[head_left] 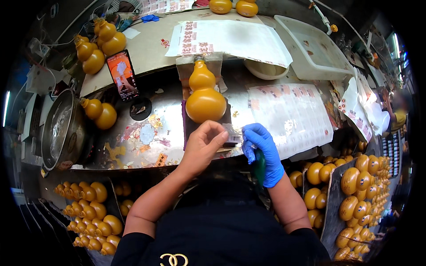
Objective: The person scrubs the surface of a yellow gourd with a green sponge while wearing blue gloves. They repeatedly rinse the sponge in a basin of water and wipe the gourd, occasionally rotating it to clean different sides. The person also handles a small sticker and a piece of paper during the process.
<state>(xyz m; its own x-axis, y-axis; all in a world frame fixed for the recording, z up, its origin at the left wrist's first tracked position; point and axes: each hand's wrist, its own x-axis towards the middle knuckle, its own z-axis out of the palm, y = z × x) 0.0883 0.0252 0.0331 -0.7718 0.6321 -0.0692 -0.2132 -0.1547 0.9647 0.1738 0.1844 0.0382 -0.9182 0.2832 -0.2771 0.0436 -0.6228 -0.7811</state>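
An amber-coloured bottle gourd point(205, 104) lies on a dark pad on the workbench in front of me, its narrow neck pointing away. Just on the near side of it, my left hand point(204, 144), bare, pinches one edge of a small clear film point(233, 134) between thumb and fingers. Faint print shows on the film. My right hand point(262, 153), in a blue glove, is closed at the film's other edge. Under its palm is a dark green object point(259, 168), mostly covered by the glove, whose kind I cannot make out.
Printed decal sheets point(290, 117) lie on the right; another sheet point(226, 37) lies farther back. A phone point(122, 75) stands at the left, near a metal pan point(60, 128) and more gourds point(106, 37). A plastic tub point(313, 48) sits at back right. Gourd racks point(326, 199) flank me.
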